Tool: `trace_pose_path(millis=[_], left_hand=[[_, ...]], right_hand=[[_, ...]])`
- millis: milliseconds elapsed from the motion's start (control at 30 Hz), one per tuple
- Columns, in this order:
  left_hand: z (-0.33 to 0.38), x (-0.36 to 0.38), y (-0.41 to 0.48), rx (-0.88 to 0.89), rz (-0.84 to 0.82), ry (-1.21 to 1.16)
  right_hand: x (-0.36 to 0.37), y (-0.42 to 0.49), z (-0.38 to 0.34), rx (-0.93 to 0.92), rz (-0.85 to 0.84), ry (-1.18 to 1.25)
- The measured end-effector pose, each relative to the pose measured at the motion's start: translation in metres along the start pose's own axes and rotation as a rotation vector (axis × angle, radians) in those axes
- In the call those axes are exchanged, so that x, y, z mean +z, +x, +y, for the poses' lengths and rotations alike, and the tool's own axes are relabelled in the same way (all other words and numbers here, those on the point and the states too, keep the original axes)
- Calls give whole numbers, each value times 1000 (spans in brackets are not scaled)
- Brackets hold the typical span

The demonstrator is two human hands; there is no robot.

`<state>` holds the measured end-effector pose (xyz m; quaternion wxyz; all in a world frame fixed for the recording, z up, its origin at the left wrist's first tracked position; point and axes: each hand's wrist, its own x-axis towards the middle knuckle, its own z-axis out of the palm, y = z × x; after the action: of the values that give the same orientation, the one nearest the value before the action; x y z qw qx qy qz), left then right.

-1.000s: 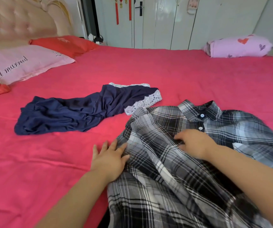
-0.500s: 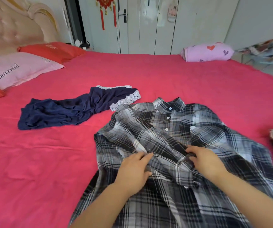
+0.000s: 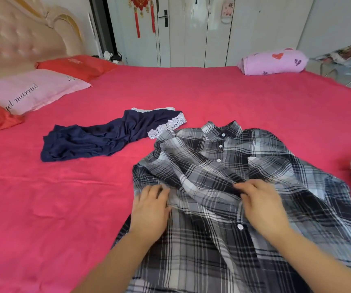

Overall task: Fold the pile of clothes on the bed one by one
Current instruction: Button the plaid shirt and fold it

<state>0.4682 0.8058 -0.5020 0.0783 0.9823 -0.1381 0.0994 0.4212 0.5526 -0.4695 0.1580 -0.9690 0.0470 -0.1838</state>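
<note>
The right hand (image 3: 263,206) pinches the grey-and-black plaid button-front fabric shirt (image 3: 255,149) on the red-sheeted bed (image 3: 64,208); the left hand (image 3: 151,210) lies on the shirt, its grip too blurred to tell.

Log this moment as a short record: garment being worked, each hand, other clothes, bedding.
garment in work: plaid shirt, front up, collar away from the person, on the red bed sheet
left hand: on the shirt near its edge; grip blurred
right hand: fingers curled on fabric by the button placket
waiting: navy lace-trimmed garment, unfolded, beside the shirt's shoulder
bedding: pink pillow; lilac heart-print bundle at the far edge
</note>
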Motion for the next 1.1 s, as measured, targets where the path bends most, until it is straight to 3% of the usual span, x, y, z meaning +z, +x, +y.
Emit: trace_pose_path(millis=[100,200,300,567,633,733,800,867,967,1100], left_hand=[[-16,-10,-14,-182,-47,53],[-27,-17,-31,-331,-138,-80],[-38,-16,-51,-371,-150,-223],[-86,-44,-63,-507,30,-254],[-88,-48,-73,-448,33,-290],[-73,-48,-93,-95,33,-354],[-63,-48,-110,201,-15,-153],[-57,-44,-126,343,-57,81],[-50,-40,-136,327,-116,134],[-45,-46,-133,257,101,97]], right_hand=[[9,-23,-40,-208,-57,49],[27,-54,-76,-313,-222,113],[42,-78,-101,-331,-335,136],[46,-104,-122,-316,-451,50],[48,-110,-122,-339,-503,8],[50,-117,-123,-368,-483,-32],[46,-122,-127,-402,-446,-86],[43,-125,-131,-452,-357,-132],[41,-128,-138,-474,-226,-151],[28,-128,-154,-408,-88,64]])
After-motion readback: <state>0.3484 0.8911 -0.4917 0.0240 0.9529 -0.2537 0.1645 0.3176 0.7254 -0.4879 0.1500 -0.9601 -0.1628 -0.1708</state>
